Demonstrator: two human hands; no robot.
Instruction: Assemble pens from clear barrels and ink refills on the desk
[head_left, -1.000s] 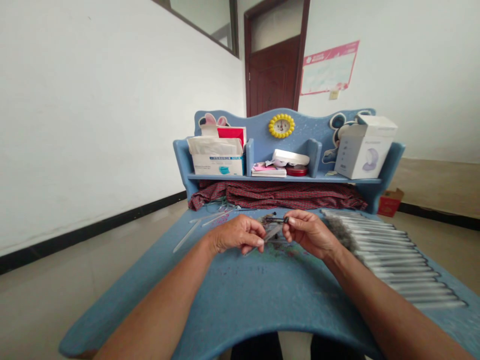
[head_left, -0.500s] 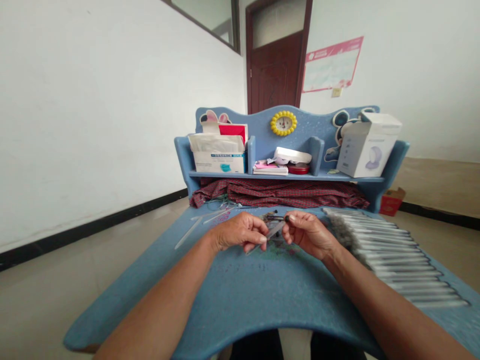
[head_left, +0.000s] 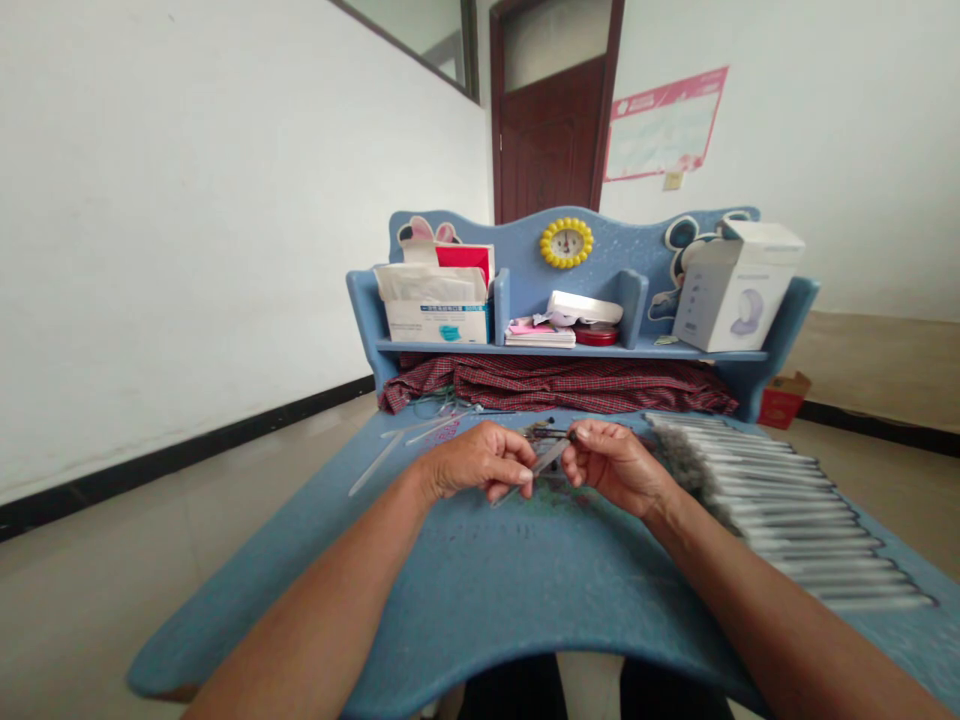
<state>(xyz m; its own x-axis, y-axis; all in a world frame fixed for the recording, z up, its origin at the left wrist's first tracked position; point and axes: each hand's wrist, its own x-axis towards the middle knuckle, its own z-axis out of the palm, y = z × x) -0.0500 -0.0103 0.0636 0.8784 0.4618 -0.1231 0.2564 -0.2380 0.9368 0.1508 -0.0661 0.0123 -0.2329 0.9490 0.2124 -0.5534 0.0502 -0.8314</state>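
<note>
My left hand (head_left: 487, 462) is closed in a pinch around a narrow clear plastic sleeve (head_left: 551, 458), which slants up to the right over the table. My right hand (head_left: 611, 465) pinches near the sleeve's upper end, with a small dark tip showing at its thumb and forefinger. What that dark piece belongs to is too small to tell. Behind the fingers lie thin dark sticks (head_left: 547, 433) on the table. To the right sits a fuzzy grey heap (head_left: 684, 465), partly behind my right wrist. Beside it lies a row of several filled clear sleeves (head_left: 817, 540) with dark ends.
Loose clear sleeves (head_left: 375, 465) lie on the left of the blue table (head_left: 495, 590). Checked cloth (head_left: 570, 385) is bunched under the shelf. On the shelf stand a mask box (head_left: 439, 318), a white carton (head_left: 739, 290) and a red round tin (head_left: 596, 335).
Both hands keep nearly the same pose. The right hand and the sleeve's upper end have shifted very slightly; the camera view has moved a little.
</note>
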